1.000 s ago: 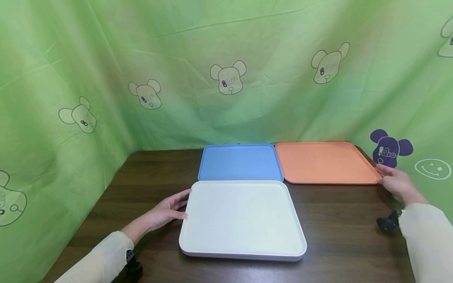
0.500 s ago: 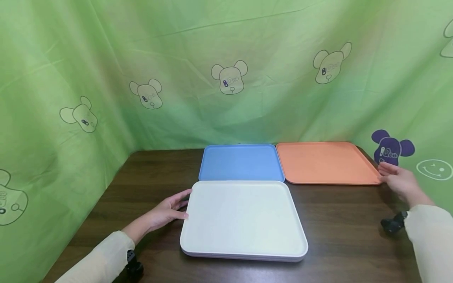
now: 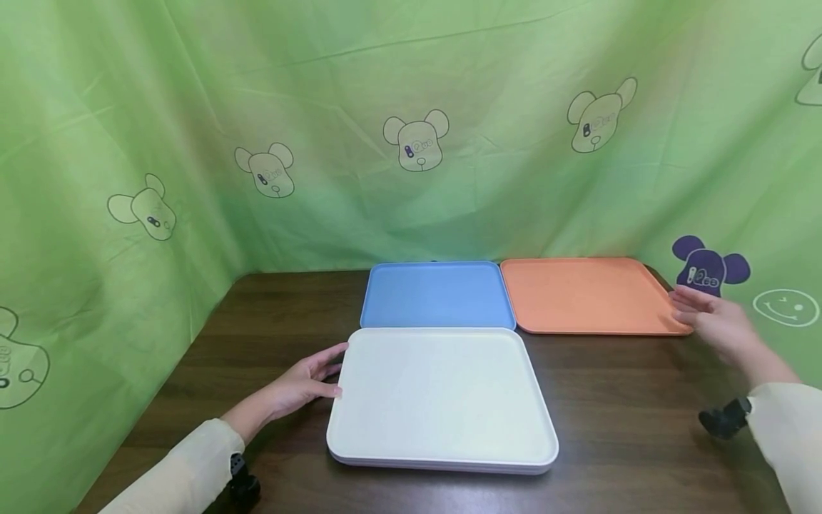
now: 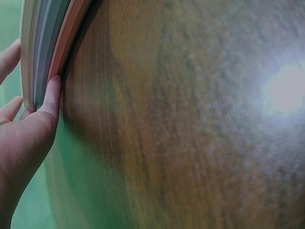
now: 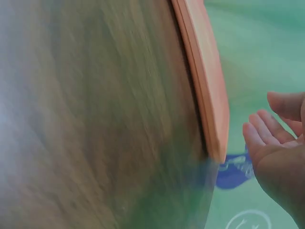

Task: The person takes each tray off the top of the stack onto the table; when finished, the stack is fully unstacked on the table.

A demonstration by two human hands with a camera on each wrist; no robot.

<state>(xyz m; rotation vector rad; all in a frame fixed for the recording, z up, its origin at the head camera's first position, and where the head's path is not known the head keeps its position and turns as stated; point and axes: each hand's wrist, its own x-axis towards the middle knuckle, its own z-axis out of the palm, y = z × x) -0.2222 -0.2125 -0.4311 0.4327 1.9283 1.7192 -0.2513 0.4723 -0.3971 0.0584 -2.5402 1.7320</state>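
A white tray (image 3: 443,396) tops a stack near the front of the table. The left wrist view shows the stack's edge with pale, blue-grey and, lowest, orange rims (image 4: 65,38). My left hand (image 3: 295,385) touches the stack's left side, fingers spread and fingertips against the rims. At the back right lies an orange tray (image 3: 587,296). My right hand (image 3: 726,328) hovers at its right front corner with fingers extended, holding nothing. In the right wrist view, a gap separates that hand (image 5: 281,148) from the orange tray's edge (image 5: 207,81), which shows layered rims.
Left of the orange tray, a blue tray (image 3: 437,294) lies close beside it, directly behind the white stack. The dark wood table (image 3: 282,314) ends at a green printed curtain (image 3: 321,214) at the back and sides. Each wrist wears a black device (image 3: 242,482).
My right hand has come off the orange tray's right edge, lifting slightly and shifting over its corner. The left hand and the trays stay where they were.
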